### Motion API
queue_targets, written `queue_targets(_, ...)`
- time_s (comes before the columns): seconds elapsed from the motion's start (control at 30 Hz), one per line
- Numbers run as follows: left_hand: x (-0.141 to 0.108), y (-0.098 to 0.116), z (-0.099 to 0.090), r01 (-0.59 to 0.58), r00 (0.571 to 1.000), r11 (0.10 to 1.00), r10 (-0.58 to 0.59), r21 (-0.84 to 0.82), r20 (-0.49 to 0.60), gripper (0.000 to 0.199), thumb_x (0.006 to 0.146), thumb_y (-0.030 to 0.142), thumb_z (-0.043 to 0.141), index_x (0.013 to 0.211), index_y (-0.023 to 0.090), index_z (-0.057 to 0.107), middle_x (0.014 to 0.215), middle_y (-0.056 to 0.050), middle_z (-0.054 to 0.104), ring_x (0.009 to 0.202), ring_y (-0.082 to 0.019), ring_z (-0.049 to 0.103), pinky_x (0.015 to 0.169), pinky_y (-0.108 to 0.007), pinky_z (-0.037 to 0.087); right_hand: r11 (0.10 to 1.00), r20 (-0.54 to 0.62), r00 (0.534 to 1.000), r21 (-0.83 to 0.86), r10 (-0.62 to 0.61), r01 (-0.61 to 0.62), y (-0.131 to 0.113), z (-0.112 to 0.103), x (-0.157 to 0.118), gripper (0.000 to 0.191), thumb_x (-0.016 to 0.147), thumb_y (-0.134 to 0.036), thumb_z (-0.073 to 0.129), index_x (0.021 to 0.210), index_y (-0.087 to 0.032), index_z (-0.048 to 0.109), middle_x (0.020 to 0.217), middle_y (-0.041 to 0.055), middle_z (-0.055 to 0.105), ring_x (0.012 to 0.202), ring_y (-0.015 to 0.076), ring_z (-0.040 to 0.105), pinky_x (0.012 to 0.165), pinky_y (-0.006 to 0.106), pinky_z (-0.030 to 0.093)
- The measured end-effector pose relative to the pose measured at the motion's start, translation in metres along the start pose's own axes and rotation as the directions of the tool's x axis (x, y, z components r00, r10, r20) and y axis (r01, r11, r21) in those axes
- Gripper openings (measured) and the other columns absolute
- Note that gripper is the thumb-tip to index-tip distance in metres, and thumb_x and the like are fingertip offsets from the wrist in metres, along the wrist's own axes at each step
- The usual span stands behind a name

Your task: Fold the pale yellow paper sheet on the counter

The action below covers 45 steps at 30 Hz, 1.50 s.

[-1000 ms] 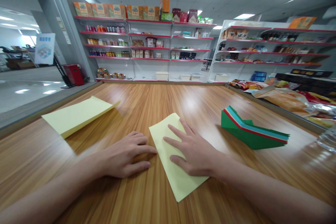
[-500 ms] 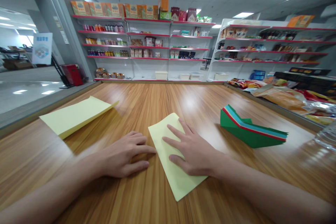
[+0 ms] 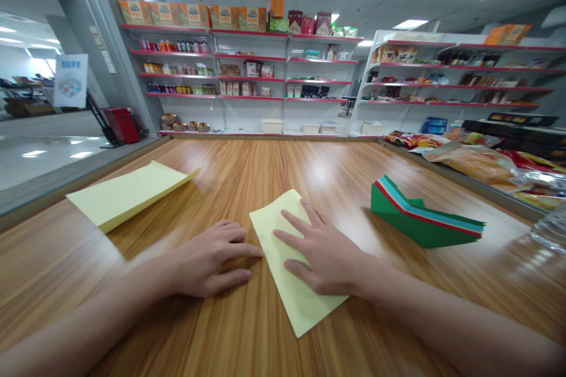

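Barely anything has shifted in the past second in the head view: the right hand (image 3: 325,256) still lies flat, fingers spread, on the folded yellow sheet (image 3: 289,262), while the left hand (image 3: 212,262) rests open on the wooden table (image 3: 265,171), fingertips at the sheet's left edge. Farther left lies a second yellow sheet (image 3: 128,193); right of the hands, a coloured paper stack (image 3: 420,221). The pressing appears to continue.

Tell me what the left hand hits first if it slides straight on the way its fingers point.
The left hand points right; it would likely meet the folded yellow paper at its near edge, with the right hand pressing on it just beyond.
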<state>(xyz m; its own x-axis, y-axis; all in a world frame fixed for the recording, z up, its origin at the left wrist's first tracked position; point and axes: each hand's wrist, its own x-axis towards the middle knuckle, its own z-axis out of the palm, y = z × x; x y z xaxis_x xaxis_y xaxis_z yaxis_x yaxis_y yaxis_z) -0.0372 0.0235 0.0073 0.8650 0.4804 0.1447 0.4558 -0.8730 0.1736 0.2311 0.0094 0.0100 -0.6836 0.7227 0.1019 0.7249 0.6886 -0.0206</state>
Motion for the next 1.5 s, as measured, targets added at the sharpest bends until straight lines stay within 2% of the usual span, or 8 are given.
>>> queue_targets(0.3,0.0003,0.0003,-0.0007,0.023,0.999,1.0,-0.023,0.005,0.033,0.037,0.091,0.038,0.048,0.126,0.028,0.054,0.093,-0.006,0.052,0.087,-0.02,0.047,0.079,-0.034,0.035,1.0,-0.006,1.0,0.002,0.005,-0.005,0.0004,0.0011,-0.0007,0.059,0.09,-0.056,0.036,0.141,-0.027,0.042,0.15,0.0104,0.027,0.139,0.0425,-0.003,0.107,0.061,0.012)
queue_targets(0.53,-0.0001,-0.0005,0.0003,0.003,1.0,1.0,-0.003,0.01,0.005,0.036,0.091,0.038,0.048,0.125,0.026,0.056,0.091,-0.007,0.052,0.085,-0.019,0.047,0.078,-0.033,0.035,1.0,-0.004,1.0,-0.001,0.009,-0.009,0.0002,0.0013,0.0003,0.058,0.091,-0.056,0.036,0.141,-0.026,0.042,0.15,0.0098,0.027,0.139,0.0421,-0.002,0.108,0.061,0.011)
queue_targets(0.83,0.0003,0.0001,-0.0012,0.028,0.999,1.0,-0.029,0.011,0.043,0.037,0.091,0.039,0.047,0.126,0.027,0.054,0.094,-0.007,0.052,0.087,-0.021,0.047,0.079,-0.035,0.035,1.0,-0.007,1.0,-0.001,0.004,-0.004,0.0003,0.0021,-0.0007,0.058,0.091,-0.056,0.034,0.141,-0.027,0.041,0.15,0.0097,0.026,0.138,0.0434,-0.003,0.107,0.062,0.012)
queue_targets(1.17,0.0008,0.0007,-0.0002,0.015,0.999,1.0,-0.015,0.022,0.037,0.037,0.091,0.038,0.047,0.126,0.027,0.053,0.094,-0.007,0.052,0.088,-0.021,0.047,0.079,-0.035,0.034,1.0,-0.001,1.0,-0.008,0.001,-0.001,0.0011,0.001,0.0003,0.059,0.091,-0.057,0.034,0.142,-0.027,0.041,0.151,0.009,0.025,0.138,0.0434,-0.003,0.107,0.062,0.011)
queue_targets(1.37,0.001,0.0013,0.0002,0.015,1.0,1.0,-0.016,0.018,0.027,0.038,0.091,0.037,0.047,0.127,0.028,0.052,0.095,-0.006,0.052,0.088,-0.021,0.047,0.079,-0.034,0.034,0.999,-0.012,0.999,-0.004,-0.033,0.033,0.004,0.0002,0.0004,0.052,0.092,-0.055,0.035,0.141,-0.038,0.039,0.153,0.0073,0.019,0.139,0.0426,-0.004,0.105,0.064,0.012)
queue_targets(1.5,0.0011,0.0015,-0.0001,0.023,0.999,1.0,-0.023,0.014,0.048,0.038,0.091,0.038,0.046,0.128,0.028,0.051,0.095,-0.006,0.051,0.088,-0.021,0.047,0.078,-0.035,0.034,0.998,0.0,0.999,0.032,-0.052,0.052,0.0052,-0.0017,0.0007,0.064,0.085,-0.07,0.036,0.141,-0.038,0.038,0.154,0.0083,0.013,0.139,0.0414,-0.004,0.107,0.061,0.011)
